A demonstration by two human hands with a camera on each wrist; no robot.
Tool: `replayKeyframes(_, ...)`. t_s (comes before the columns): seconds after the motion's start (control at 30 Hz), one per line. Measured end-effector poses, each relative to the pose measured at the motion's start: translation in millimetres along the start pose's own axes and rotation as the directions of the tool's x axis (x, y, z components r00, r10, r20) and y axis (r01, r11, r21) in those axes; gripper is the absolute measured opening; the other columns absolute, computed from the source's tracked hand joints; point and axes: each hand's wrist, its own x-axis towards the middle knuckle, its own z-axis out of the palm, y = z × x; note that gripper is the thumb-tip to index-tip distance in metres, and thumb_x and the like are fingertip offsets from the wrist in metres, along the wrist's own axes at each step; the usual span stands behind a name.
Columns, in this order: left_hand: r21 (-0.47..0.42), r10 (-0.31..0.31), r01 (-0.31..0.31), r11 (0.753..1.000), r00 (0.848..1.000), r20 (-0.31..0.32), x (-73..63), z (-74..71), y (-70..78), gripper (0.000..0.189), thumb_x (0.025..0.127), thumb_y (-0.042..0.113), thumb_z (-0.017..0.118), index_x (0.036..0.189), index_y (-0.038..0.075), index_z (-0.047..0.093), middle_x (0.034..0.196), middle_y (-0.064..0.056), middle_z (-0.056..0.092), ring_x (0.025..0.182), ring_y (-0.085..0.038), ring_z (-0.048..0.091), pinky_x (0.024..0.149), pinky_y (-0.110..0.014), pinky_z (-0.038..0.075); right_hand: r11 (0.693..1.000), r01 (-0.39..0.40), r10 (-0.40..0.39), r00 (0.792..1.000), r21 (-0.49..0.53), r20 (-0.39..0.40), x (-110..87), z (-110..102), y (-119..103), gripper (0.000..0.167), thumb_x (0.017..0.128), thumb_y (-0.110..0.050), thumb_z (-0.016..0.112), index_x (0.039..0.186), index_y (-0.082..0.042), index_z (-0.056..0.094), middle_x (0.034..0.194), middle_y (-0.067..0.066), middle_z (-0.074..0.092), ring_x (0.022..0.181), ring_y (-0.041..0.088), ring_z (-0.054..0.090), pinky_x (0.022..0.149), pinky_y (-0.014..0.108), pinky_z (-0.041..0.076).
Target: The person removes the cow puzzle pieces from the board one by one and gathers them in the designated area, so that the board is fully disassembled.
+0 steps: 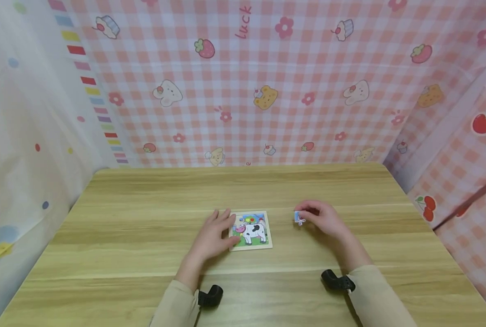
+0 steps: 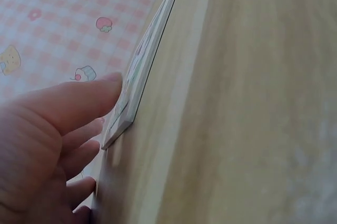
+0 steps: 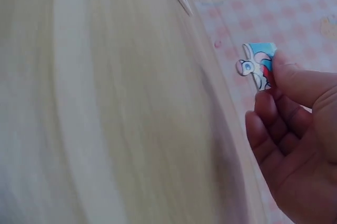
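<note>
A small square jigsaw puzzle [image 1: 254, 234] with a cow picture and a pale wooden frame lies on the table. My left hand [image 1: 214, 234] rests along its left side, fingers spread and fairly straight, the thumb over the lower left part. Seen low in the left wrist view, the thumb [image 2: 97, 100] meets the puzzle's edge [image 2: 141, 89]. To the right of the puzzle, my right hand [image 1: 322, 220] pinches a puzzle piece [image 3: 258, 66] between thumb and fingers. Blue, white and red print shows on the piece, and a rounded tab sticks out of it.
The wood-grain table [image 1: 145, 254] reaches back to a pink checked cloth [image 1: 235, 122]. A white cloth [image 1: 26, 136] hangs at the left and another checked cloth [image 1: 463, 181] at the right. Black wrist mounts [image 1: 211, 296] sit at both sleeves.
</note>
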Motion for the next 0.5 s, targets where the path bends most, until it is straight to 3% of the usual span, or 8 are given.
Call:
replayKeyframes(0.27,0.045,0.013,-0.015,0.999,0.999,0.043,1.7,-1.4,-2.4,0.068,0.087,0.033,0.075,0.141,-0.002,0.052,0.153,-0.018,0.039,0.144,-0.047,0.021,0.118,-0.055,0.014,0.996,-0.043,0.043,0.999,-0.08,-0.007,-7.1,-19,14,0.012,0.094,0.0,0.064,0.103,0.007,0.069,0.099,0.016,0.067,0.08,0.009,0.054,0.066,0.021,0.045)
replayKeyframes(0.5,0.075,-0.002,-0.003,0.997,0.998,0.06,4.2,-0.4,-1.5,0.069,0.088,0.036,0.074,0.143,0.003,0.05,0.155,-0.014,0.037,0.146,-0.045,0.018,0.119,-0.052,0.011,0.967,-0.118,0.105,0.992,-0.225,-0.071,-8.0,-23,21,0.011,0.094,-0.007,0.067,0.101,-0.001,0.073,0.103,0.012,0.07,0.092,0.017,0.059,0.079,0.026,0.047)
